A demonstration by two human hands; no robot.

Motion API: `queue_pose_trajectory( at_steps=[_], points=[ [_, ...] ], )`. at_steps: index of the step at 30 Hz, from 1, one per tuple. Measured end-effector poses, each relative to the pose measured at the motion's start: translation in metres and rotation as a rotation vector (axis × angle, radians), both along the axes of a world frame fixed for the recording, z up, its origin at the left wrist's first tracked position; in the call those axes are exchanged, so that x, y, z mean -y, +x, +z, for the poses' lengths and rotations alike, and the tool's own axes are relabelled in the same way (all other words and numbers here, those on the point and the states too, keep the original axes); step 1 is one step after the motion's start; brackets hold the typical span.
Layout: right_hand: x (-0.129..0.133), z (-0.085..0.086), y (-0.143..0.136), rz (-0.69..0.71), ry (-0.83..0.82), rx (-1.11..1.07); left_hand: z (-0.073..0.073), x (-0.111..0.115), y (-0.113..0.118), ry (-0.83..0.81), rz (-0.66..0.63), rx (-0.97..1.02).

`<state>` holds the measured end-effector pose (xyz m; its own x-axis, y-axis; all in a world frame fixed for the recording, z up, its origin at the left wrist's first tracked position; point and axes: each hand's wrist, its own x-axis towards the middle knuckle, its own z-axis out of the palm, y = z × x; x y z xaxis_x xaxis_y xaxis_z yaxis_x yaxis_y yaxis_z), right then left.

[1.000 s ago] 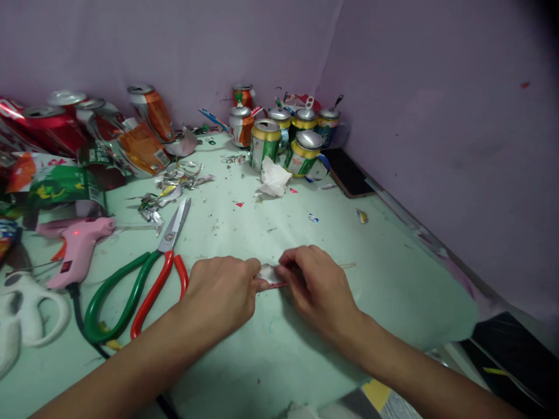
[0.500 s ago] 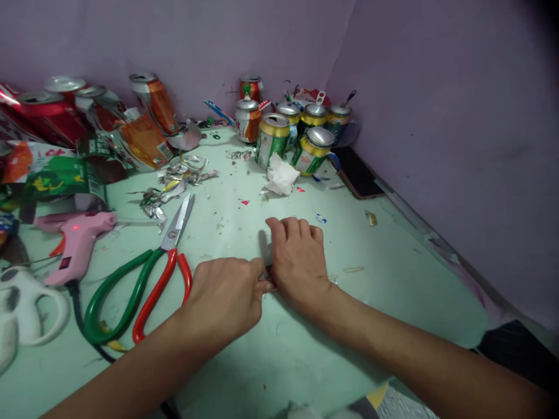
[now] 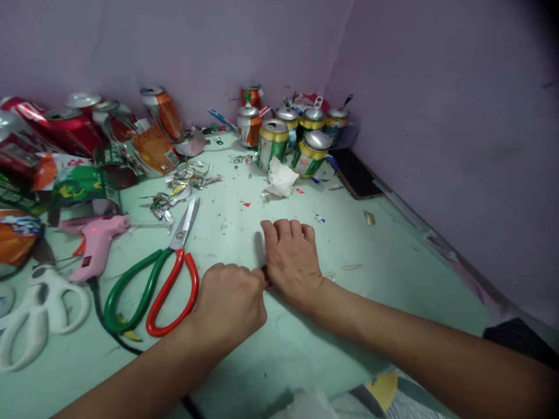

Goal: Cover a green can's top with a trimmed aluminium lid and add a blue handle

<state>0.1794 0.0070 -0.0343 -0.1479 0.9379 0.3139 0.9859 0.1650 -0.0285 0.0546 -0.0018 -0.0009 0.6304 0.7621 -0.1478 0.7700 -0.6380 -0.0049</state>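
My left hand (image 3: 233,297) is closed in a fist low over the pale green tabletop (image 3: 393,279). Close against it, my right hand (image 3: 292,259) presses down with its fingers curled over. Between the two hands shows a sliver of a thin, dark reddish piece (image 3: 266,278); the hands hide the rest, so its kind cannot be made out. Left of my left hand lie large scissors (image 3: 180,235) with one green and one red handle, blades pointing away. A pink hot glue gun (image 3: 99,240) rests beyond them, its small red light lit.
White-handled scissors (image 3: 40,302) lie at the left edge. Cut cans (image 3: 152,148) and metal shreds (image 3: 187,180) crowd the back left. Several cans (image 3: 273,142) stand at the back, near a crumpled tissue (image 3: 280,177) and a phone (image 3: 356,174). A black cord (image 3: 99,302) runs under my left forearm.
The view has turned slightly left, so things on the left show more. My left fist has rolled over, hiding its thumb and more of the piece. My right hand stays pressed beside it.
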Motion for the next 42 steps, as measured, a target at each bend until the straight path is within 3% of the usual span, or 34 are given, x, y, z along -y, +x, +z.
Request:
queue_pose_trajectory(
  at_steps=[10, 15, 21, 27, 30, 34, 39, 42],
  points=[
    [0.001, 0.002, -0.003, -0.012, -0.031, 0.007, -0.007, 0.005, 0.001, 0.026, 0.002, -0.001],
    [-0.001, 0.001, 0.001, 0.007, 0.009, -0.112, -0.008, 0.002, 0.0, 0.038, 0.026, 0.023],
    [0.003, 0.004, 0.027, -0.111, 0.202, -0.739, -0.006, 0.009, -0.003, 0.108, 0.052, 0.041],
    [0.005, 0.009, 0.04, -0.114, 0.158, -1.308, -0.006, 0.007, -0.003, 0.116, 0.065, 0.1],
    [0.002, 0.016, 0.041, -0.011, -0.013, -1.726, -0.007, 0.003, -0.002, 0.032, 0.019, 0.152],
    [0.001, 0.028, 0.044, 0.186, -0.506, -2.241, -0.01, 0.0, -0.005, -0.049, 0.027, 0.232],
    [0.003, 0.034, 0.046, 0.365, -0.869, -2.334, -0.017, 0.0, -0.008, -0.05, 0.004, 0.353],
    [0.005, 0.033, 0.044, 0.341, -0.877, -2.249, -0.021, 0.0, -0.009, -0.033, 0.004, 0.373]
  ],
)
